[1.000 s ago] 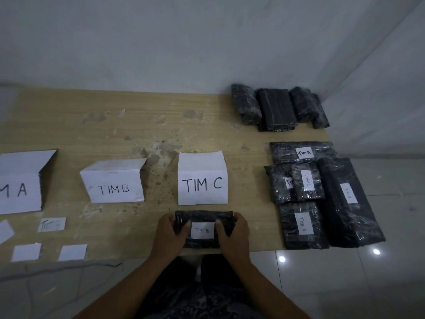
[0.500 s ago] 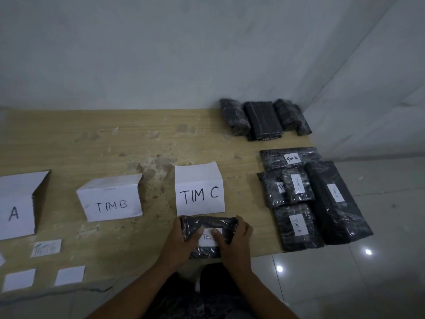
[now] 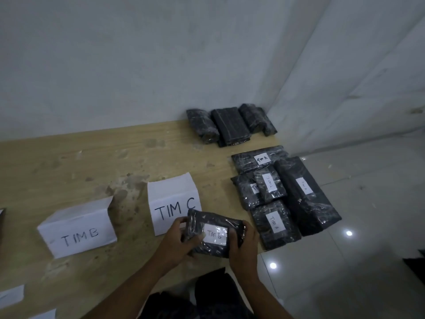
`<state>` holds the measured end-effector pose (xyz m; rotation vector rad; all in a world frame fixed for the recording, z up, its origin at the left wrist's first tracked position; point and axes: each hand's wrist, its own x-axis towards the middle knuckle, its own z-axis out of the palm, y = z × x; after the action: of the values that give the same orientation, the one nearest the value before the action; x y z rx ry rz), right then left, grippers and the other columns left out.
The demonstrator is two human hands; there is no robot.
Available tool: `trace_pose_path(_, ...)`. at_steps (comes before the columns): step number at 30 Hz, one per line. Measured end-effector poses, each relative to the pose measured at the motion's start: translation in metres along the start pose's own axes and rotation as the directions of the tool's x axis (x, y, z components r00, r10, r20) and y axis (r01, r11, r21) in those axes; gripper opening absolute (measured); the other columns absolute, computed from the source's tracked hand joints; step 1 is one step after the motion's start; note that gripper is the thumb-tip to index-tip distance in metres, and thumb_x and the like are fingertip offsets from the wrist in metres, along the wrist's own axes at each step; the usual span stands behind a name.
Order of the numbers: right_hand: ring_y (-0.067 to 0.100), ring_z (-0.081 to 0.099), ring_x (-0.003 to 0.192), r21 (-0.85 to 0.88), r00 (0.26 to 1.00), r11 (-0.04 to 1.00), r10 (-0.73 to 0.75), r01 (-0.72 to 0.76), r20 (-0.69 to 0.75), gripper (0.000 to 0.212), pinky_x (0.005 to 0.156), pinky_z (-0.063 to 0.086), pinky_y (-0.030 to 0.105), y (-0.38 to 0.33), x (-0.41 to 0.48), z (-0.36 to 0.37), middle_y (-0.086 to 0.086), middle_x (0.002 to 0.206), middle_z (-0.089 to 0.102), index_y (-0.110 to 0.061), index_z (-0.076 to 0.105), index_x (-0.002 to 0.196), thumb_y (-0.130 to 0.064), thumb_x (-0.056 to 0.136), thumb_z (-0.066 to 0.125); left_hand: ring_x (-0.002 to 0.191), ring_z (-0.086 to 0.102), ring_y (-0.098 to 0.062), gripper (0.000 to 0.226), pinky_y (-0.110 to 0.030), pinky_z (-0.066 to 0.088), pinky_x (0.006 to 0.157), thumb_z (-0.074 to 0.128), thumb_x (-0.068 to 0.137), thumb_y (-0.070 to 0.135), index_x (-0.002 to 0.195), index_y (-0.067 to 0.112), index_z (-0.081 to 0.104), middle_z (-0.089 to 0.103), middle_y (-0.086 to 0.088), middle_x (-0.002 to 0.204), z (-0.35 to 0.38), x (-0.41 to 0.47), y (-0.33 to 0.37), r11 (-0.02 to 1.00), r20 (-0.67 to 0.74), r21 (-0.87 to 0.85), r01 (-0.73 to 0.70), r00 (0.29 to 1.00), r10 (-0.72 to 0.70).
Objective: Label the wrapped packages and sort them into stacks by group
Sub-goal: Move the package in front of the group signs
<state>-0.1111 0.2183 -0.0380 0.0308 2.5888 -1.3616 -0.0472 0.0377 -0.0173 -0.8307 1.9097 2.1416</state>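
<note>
Since half a sec ago the wrapped pkg (image 3: pixel 212 221) had shifted up and to the R and tilted, so its top edge covered the lower-R corner of the TIM C sign (image 3: pixel 171 199). L hand (image 3: pixel 177 240) gripped the pkg's left end, fingers curled round the edge, thumb on the front beside the TIM B label (image 3: pixel 215 234). R hand (image 3: pixel 243 244) clasped the right end, fingers wrapped over it. The label's writing was blurred and its last letter hard to read. TIM B sign (image 3: pixel 77 231) stood well apart to the left.

At the R end of the wooden table (image 3: pixel 92 162), five labelled pkgs (image 3: pixel 274 223) lay touching. One w/ a TIM C tag sat on another whose tag was half covered. Three unlabelled pkgs (image 3: pixel 230 125) sat at the back against the grey wall (image 3: pixel 138 65). Paper slips (image 3: pixel 11 295) were cut off at the lower-left frame edge. Glossy tiled floor (image 3: pixel 345 203) lay past the table's R end.
</note>
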Motion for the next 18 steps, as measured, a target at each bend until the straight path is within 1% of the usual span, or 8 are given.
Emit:
trace_pose_path(2, 0.022, 0.046, 0.118, 0.010, 0.997, 1.000, 0.028, -0.027, -0.070, 0.042, 0.094, 0.040, 0.034, 0.002, 0.013, -0.008, 0.014, 0.132, 0.041, -0.011, 0.042, 0.137, -0.022, 0.098, 0.049, 0.089, 0.071, -0.022, 0.037, -0.047, 0.059, 0.076, 0.069, 0.085, 0.018, 0.115, 0.024, 0.049, 0.069, -0.007, 0.110, 0.009, 0.010, 0.009, 0.999, 0.023, -0.043, 0.008, 1.000, -0.007)
trace_pose_path(5, 0.024, 0.044, 0.124, 0.077, 0.989, 0.994, 0.090, -0.081, -0.120, 0.039, 0.101, 0.038, 0.036, 0.005, 0.032, -0.021, 0.013, 0.134, 0.045, -0.013, 0.043, 0.139, -0.016, 0.100, 0.043, 0.098, 0.069, -0.020, 0.027, -0.040, 0.059, 0.082, 0.060, 0.092, 0.016, 0.117, 0.024, 0.053, 0.065, -0.001, 0.116, 0.027, 0.027, 0.026, 0.998, -0.004, 0.015, -0.062, 0.998, 0.062)
trace_pose_path(7, 0.024, 0.046, 0.125, 0.177, 0.980, 0.975, 0.157, -0.134, -0.124, 0.041, 0.104, 0.041, 0.041, 0.008, 0.046, -0.035, 0.009, 0.135, 0.049, -0.016, 0.041, 0.140, -0.015, 0.100, 0.045, 0.102, 0.066, -0.023, 0.024, -0.035, 0.059, 0.082, 0.055, 0.095, 0.013, 0.117, 0.022, 0.053, 0.059, -0.004, 0.121, 0.042, 0.046, 0.035, 0.997, -0.064, 0.031, -0.075, 0.995, 0.077)
trace_pose_path(10, 0.020, 0.057, 0.112, 0.403, 0.961, 0.892, 0.262, -0.204, -0.093, 0.040, 0.093, 0.052, 0.045, 0.009, 0.065, -0.058, 0.002, 0.124, 0.056, -0.022, 0.044, 0.134, -0.012, 0.096, 0.053, 0.096, 0.067, -0.028, 0.032, -0.029, 0.059, 0.073, 0.056, 0.094, 0.008, 0.124, 0.013, 0.046, 0.054, -0.003, 0.121, 0.062, 0.072, 0.053, 0.998, -0.103, -0.057, -0.016, 0.995, 0.010)
trace_pose_path(12, 0.013, 0.058, 0.104, 0.519, 0.951, 0.829, 0.296, -0.209, -0.091, 0.036, 0.085, 0.055, 0.039, 0.011, 0.079, -0.072, -0.002, 0.116, 0.056, -0.025, 0.047, 0.125, -0.011, 0.093, 0.058, 0.101, 0.065, -0.027, 0.034, -0.028, 0.057, 0.074, 0.059, 0.093, 0.010, 0.123, 0.017, 0.046, 0.052, 0.000, 0.122, 0.080, 0.089, 0.065, 0.997, -0.103, -0.078, -0.003, 0.995, -0.005)
trace_pose_path(15, 0.021, 0.059, 0.107, 0.588, 0.931, 0.783, 0.340, -0.203, -0.131, 0.039, 0.091, 0.054, 0.045, 0.019, 0.102, -0.087, 0.001, 0.118, 0.057, -0.024, 0.047, 0.127, -0.009, 0.093, 0.059, 0.096, 0.060, -0.011, 0.032, -0.018, 0.053, 0.068, 0.060, 0.093, 0.016, 0.123, 0.022, 0.050, 0.053, -0.003, 0.123, 0.105, 0.111, 0.079, 1.000, -0.115, 0.006, -0.002, 0.993, 0.003)
trace_pose_path(16, 0.023, 0.060, 0.108, 0.606, 0.927, 0.769, 0.349, -0.203, -0.133, 0.039, 0.091, 0.054, 0.046, 0.021, 0.109, -0.091, 0.004, 0.119, 0.057, -0.023, 0.047, 0.127, -0.008, 0.093, 0.058, 0.094, 0.060, -0.009, 0.036, -0.018, 0.053, 0.068, 0.060, 0.093, 0.019, 0.127, 0.023, 0.049, 0.054, -0.003, 0.122, 0.113, 0.118, 0.083, 0.999, -0.115, 0.042, 0.006, 0.993, -0.001)
trace_pose_path(18, 0.024, 0.062, 0.106, 0.617, 0.924, 0.763, 0.353, -0.192, -0.150, 0.038, 0.089, 0.055, 0.046, 0.027, 0.123, -0.098, 0.007, 0.120, 0.058, -0.023, 0.047, 0.126, -0.005, 0.094, 0.056, 0.095, 0.061, -0.011, 0.047, -0.025, 0.055, 0.073, 0.061, 0.092, 0.020, 0.136, 0.020, 0.045, 0.056, -0.002, 0.120, 0.129, 0.129, 0.088, 0.997, -0.107, 0.072, 0.014, 0.994, -0.006)
